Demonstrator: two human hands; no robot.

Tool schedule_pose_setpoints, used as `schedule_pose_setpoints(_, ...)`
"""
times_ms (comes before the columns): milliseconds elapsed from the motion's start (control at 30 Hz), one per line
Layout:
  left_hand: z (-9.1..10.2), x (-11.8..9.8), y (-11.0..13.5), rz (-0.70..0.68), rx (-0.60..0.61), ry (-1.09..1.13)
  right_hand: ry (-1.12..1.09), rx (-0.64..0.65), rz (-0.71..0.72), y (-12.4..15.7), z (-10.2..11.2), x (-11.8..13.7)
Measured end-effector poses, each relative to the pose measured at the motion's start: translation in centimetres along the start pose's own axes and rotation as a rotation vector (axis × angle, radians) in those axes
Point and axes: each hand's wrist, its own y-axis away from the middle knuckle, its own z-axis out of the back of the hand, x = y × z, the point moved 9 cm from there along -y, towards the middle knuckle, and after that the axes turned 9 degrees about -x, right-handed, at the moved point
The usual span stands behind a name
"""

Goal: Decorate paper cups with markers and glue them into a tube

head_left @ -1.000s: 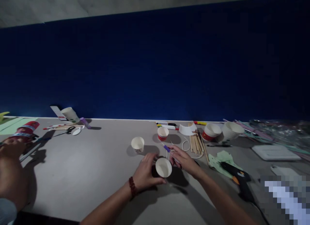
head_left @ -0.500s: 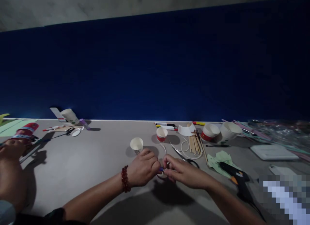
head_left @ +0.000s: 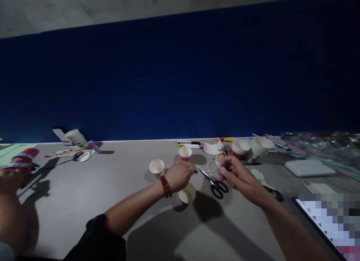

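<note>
A dark blue wall stands behind a gray table. At the far left, another person's hand is by some red cups. Next to them, a white cup leans over, with a purple tube just beside it. Near the middle, a pale cup stands up straight.

Then comes the left hand, with red beads on its wrist. Its back is up and its fingers curl down. They pinch a purple cap, which pokes out on the right side. The near cup is just on the near side of this hand, with its mouth up. I can't tell if they touch. The left hand is much closer to it than the other hand is.

Black scissors lie between the 2 hands, with the points aimed up and left. The right hand pinches a white pen. The pen is long and thin, and its tip points up and left, away from the person. That arm reaches in from the low right, and its fingers are bent. More cups stand behind it, and a white box lies farther right.
</note>
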Motion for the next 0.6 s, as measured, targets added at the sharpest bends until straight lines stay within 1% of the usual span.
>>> schedule_pose_setpoints(67,-1.7,0.4,-2.7,0.015,0.052,0.004,-0.147,-0.029,-0.069,-0.3,-0.8,-1.2)
schedule_pose_setpoints(133,-3.2,1.2,-4.9,0.028,0.099,0.015,-0.232,-0.025,-0.120,-0.1,-1.8,-2.4)
schedule_pose_setpoints(233,-5.0,2.3,-6.7,0.048,0.164,0.031,-0.297,0.003,-0.156,0.8,-2.8,-3.8)
schedule_pose_setpoints(300,-5.9,2.7,-7.0,0.064,0.178,0.050,-0.313,0.013,-0.173,1.3,-3.1,-4.5)
schedule_pose_setpoints(400,-6.7,2.5,-6.9,0.068,0.179,0.103,-0.309,0.004,-0.194,1.5,-3.1,-5.3)
schedule_pose_setpoints(500,-6.9,2.3,-6.3,0.063,0.176,0.173,-0.271,-0.017,-0.200,1.0,-3.0,-6.2)
schedule_pose_setpoints(600,-6.4,2.4,-5.8,0.064,0.160,0.250,-0.213,-0.006,-0.206,0.6,-3.3,-7.5)
